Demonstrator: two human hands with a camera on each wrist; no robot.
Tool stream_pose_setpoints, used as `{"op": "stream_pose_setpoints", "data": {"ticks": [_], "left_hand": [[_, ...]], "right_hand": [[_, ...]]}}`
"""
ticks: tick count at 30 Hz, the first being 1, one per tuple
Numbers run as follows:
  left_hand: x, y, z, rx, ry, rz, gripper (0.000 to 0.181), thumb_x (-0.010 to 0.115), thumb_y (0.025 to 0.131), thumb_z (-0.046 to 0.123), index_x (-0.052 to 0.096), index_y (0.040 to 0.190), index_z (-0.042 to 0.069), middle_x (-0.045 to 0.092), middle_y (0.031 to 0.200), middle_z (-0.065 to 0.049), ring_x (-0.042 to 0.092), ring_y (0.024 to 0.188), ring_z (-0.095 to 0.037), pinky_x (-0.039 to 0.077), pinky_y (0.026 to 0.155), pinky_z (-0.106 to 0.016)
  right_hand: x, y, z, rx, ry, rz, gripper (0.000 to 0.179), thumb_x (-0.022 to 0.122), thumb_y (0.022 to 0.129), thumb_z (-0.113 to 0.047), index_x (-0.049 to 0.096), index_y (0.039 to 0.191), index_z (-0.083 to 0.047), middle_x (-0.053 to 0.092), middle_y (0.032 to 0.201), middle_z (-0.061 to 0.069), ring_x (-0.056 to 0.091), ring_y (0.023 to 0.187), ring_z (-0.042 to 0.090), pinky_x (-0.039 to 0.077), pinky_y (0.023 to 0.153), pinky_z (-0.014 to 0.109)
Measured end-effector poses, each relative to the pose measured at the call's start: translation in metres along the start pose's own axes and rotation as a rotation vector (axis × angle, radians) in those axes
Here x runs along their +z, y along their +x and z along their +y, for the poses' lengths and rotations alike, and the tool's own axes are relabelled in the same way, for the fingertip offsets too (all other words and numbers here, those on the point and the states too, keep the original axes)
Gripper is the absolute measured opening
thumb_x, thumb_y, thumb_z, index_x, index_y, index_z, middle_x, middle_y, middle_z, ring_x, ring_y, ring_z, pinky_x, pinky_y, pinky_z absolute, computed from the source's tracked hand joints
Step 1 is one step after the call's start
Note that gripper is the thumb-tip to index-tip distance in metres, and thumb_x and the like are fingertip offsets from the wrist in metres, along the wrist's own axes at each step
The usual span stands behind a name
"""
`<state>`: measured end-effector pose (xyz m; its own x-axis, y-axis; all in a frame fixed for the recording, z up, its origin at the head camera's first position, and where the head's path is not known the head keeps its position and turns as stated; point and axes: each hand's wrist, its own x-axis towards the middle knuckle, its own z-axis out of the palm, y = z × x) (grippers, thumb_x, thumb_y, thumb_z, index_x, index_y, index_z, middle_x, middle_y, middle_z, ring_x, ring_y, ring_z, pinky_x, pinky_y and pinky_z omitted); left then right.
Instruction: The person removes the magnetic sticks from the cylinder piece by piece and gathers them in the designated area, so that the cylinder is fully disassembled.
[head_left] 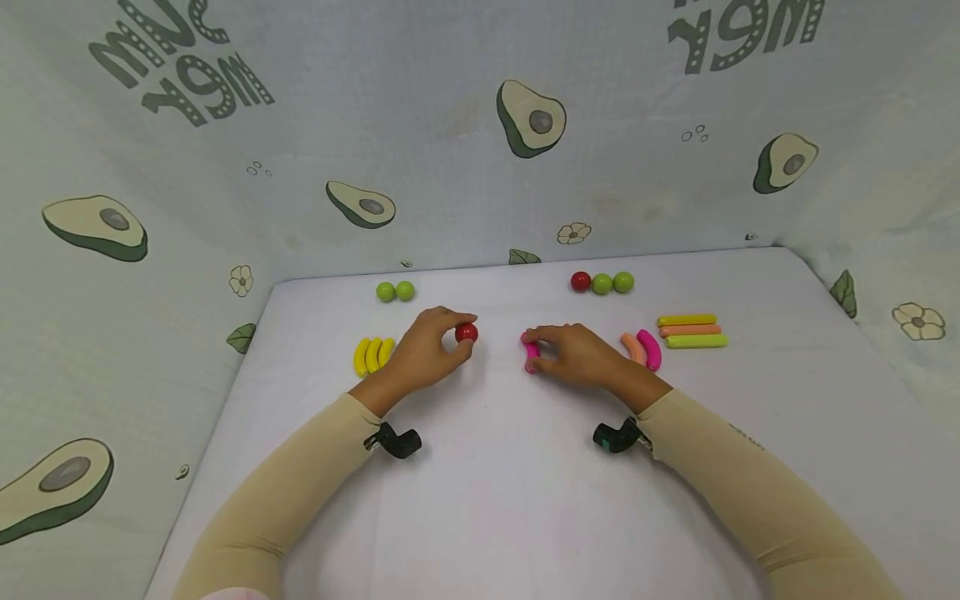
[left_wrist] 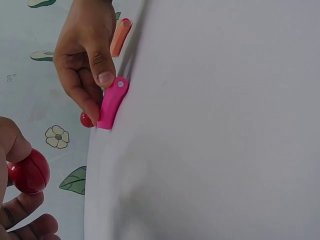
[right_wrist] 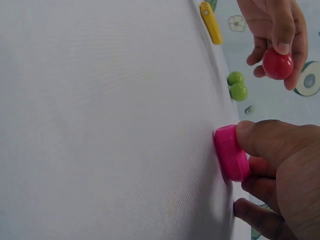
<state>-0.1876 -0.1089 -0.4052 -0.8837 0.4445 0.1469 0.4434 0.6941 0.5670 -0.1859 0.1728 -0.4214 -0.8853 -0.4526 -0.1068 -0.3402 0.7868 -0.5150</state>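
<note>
My left hand [head_left: 431, 350] pinches a shiny red ball [left_wrist: 32, 171] between thumb and fingers, held above the white table. In the right wrist view, a seam-free side of the red ball [right_wrist: 277, 64] shows beneath the thumb. To its right, my right hand [head_left: 577, 357] pinches a curved pink plastic piece [right_wrist: 231, 152] between thumb and fingers, close over the cloth. In the left wrist view the pink piece [left_wrist: 113, 104] has a pale round dot near one end. Beside the left wrist lie several curved yellow pieces [head_left: 372, 356], partly hidden by that hand.
Green balls [head_left: 395, 291] lie at the back left. A red ball [head_left: 581, 282] and green balls [head_left: 612, 283] line the back right. Right of my right hand are orange [head_left: 632, 347] and pink [head_left: 649, 350] curved pieces, then straight sticks [head_left: 692, 331]. A patterned cloth [head_left: 450, 167] hangs behind.
</note>
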Motion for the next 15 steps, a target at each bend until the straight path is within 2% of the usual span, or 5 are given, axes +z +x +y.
{"op": "stream_pose_setpoints", "data": {"ticks": [3, 7, 10, 15], "left_hand": [[-0.004, 0.001, -0.004, -0.015, -0.032, 0.043, 0.046, 0.071, 0.095, 0.022, 0.061, 0.137, 0.006, 0.065, 0.119, -0.007, 0.058, 0.114, -0.027, 0.051, 0.098, -0.039], [-0.010, 0.002, -0.009, -0.035, -0.077, 0.089, 0.040, 0.075, 0.092, 0.021, 0.059, 0.124, 0.003, 0.065, 0.112, -0.009, 0.060, 0.112, -0.033, 0.051, 0.098, -0.042], [-0.014, 0.002, -0.013, -0.031, -0.078, 0.104, 0.034, 0.076, 0.091, 0.020, 0.060, 0.116, 0.003, 0.065, 0.110, -0.008, 0.060, 0.112, -0.035, 0.051, 0.099, -0.043], [-0.020, 0.002, -0.020, -0.026, -0.065, 0.123, 0.032, 0.075, 0.091, 0.017, 0.063, 0.118, 0.003, 0.066, 0.113, -0.008, 0.060, 0.113, -0.032, 0.050, 0.100, -0.044]], "right_hand": [[0.000, -0.001, 0.000, -0.002, 0.004, 0.000, 0.049, 0.077, 0.093, -0.033, 0.066, 0.136, -0.013, 0.063, 0.140, 0.006, 0.054, 0.133, 0.032, 0.027, 0.118, 0.056], [0.000, -0.001, 0.000, -0.005, 0.007, 0.002, 0.049, 0.077, 0.093, -0.034, 0.066, 0.137, -0.014, 0.063, 0.140, 0.006, 0.054, 0.133, 0.032, 0.026, 0.119, 0.056], [0.001, -0.001, 0.000, -0.008, 0.004, 0.006, 0.050, 0.077, 0.094, -0.035, 0.065, 0.137, -0.014, 0.063, 0.141, 0.006, 0.054, 0.133, 0.032, 0.026, 0.119, 0.056], [0.002, -0.001, 0.001, -0.011, 0.002, 0.008, 0.051, 0.077, 0.094, -0.035, 0.065, 0.138, -0.014, 0.062, 0.141, 0.005, 0.054, 0.133, 0.032, 0.025, 0.119, 0.055]]}}
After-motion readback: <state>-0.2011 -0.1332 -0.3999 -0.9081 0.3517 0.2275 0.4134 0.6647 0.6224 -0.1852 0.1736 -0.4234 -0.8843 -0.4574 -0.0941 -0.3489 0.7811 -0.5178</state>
